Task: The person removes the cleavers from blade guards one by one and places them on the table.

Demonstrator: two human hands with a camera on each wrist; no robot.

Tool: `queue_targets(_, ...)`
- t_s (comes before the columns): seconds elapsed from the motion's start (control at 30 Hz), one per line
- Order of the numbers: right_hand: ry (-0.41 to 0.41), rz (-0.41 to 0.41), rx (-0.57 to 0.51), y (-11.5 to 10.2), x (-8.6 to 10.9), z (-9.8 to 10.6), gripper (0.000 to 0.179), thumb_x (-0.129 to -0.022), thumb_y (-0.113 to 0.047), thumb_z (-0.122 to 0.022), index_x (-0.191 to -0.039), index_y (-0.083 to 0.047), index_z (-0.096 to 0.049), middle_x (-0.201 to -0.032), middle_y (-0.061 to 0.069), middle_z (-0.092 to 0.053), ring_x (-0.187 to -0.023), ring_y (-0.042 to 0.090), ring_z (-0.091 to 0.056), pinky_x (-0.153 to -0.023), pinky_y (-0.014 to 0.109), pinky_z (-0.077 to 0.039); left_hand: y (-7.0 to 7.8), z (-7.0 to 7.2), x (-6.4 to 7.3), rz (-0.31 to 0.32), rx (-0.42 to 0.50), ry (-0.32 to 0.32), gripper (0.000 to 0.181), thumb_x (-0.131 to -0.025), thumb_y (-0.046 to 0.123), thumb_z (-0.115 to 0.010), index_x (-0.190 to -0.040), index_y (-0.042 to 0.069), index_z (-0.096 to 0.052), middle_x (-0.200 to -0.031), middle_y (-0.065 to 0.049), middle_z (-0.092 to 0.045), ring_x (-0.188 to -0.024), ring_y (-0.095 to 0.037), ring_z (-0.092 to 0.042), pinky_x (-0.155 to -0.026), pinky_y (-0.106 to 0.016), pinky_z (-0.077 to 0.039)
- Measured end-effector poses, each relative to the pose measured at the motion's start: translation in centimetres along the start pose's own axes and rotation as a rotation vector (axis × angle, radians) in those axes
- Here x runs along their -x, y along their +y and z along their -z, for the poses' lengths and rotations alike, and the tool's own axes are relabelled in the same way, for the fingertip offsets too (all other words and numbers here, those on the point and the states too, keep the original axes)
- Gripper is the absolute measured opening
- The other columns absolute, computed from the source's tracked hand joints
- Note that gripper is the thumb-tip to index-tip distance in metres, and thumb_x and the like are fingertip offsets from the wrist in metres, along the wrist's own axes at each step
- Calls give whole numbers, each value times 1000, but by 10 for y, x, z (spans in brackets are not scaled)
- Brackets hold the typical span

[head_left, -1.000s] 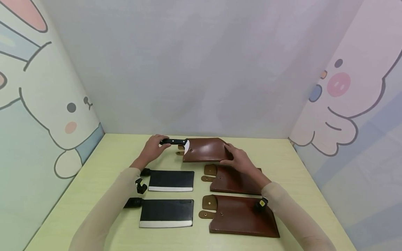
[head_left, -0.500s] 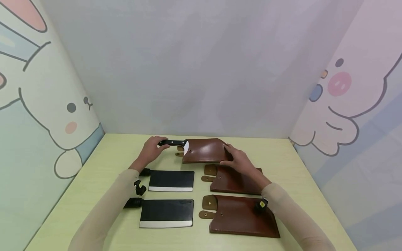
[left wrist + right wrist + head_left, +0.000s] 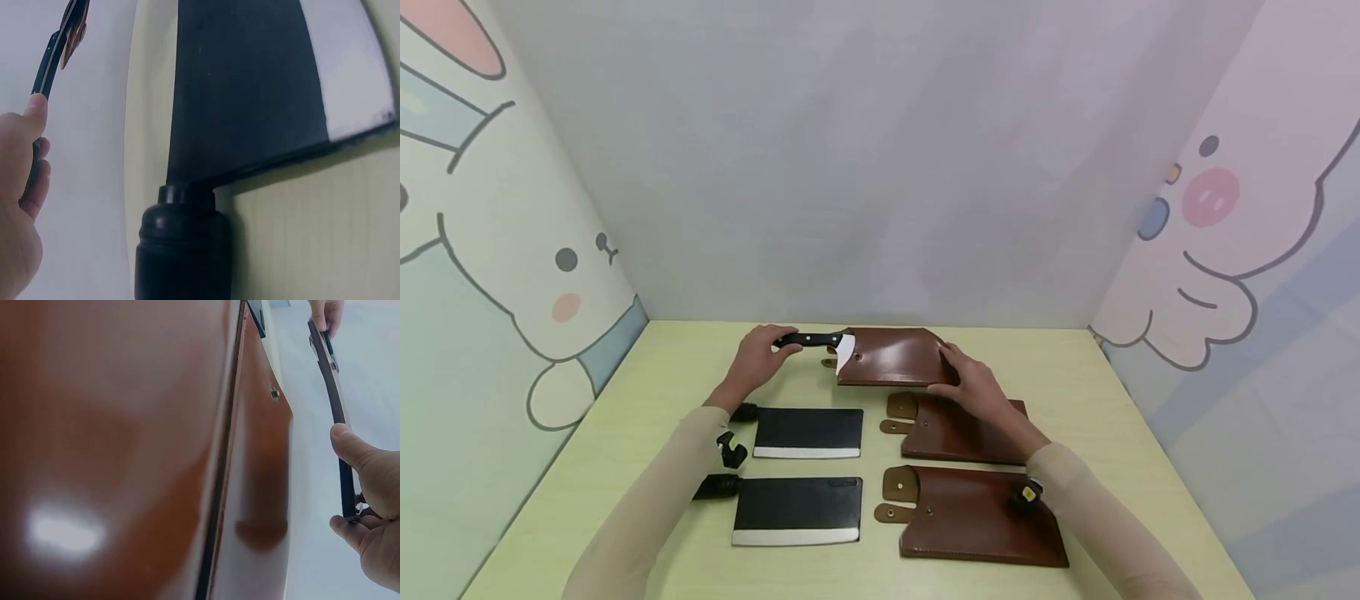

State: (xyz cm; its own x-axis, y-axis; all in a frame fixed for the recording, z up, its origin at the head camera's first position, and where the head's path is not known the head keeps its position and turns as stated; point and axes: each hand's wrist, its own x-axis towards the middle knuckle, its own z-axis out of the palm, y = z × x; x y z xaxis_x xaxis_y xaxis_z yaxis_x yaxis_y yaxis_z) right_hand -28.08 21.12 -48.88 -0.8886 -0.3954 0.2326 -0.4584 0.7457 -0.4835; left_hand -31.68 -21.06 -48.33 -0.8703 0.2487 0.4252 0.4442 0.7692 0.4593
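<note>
My left hand grips the black riveted handle of a kitchen knife near its end. Most of the knife's blade is hidden inside a brown leather sheath; a silver heel shows at the sheath's mouth. The sheath's snap tabs stick out behind the handle. At the sheath's far right end, my right hand holds it between thumb and fingers. Seen edge-on in the right wrist view, the sheath is raised upright, with the right hand pinching its end.
Two black-bladed cleavers with silver edges, a back one and a front one, lie flat below the left arm. Two more brown sheaths, a back one and a front one, lie to the right. A grey wall stands behind the table.
My left hand has shifted slightly left along the knife handle. The sheath and right hand have barely moved, and the cleavers and other sheaths lie as before.
</note>
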Motion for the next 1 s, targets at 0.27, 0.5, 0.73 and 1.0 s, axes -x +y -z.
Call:
queue_targets(0.27,4,-24,2,1,2,5,87,-92,-39,-77,-158,-2,-34,-161,26,-32,-141,45,-43,-107,59,-44,-6,5,4,-25,-10,44,38,-95,25,-75,-124,1,-71,-117,-20,-72,-96,-35,-65,-85,-55,-49)
queue_targets(0.5,8,-21,14,3,3,7,88,-92,-39,-77,-158,-1,-33,-161,28,-32,-142,46,-42,-108,59,-43,-9,8,6,-14,-23,44,39,-95,25,-74,-125,0,-71,-117,-20,-72,-97,-36,-65,-85,-55,-50)
queue_targets(0.73,11,-13,23,4,3,11,87,-93,-38,-76,-158,0,-33,-161,29,-32,-142,47,-42,-108,60,-42,-11,15,6,6,-30,50,39,-95,24,-75,-124,-2,-71,-115,-21,-73,-95,-37,-65,-84,-55,-49)
queue_targets(1.0,-5,-23,14,3,3,14,87,-93,-36,-76,-158,0,-32,-162,28,-30,-143,46,-40,-109,60,-41,-19,22,10,14,-30,40,39,-96,25,-73,-125,-1,-70,-115,-22,-73,-98,-38,-67,-85,-55,-51)
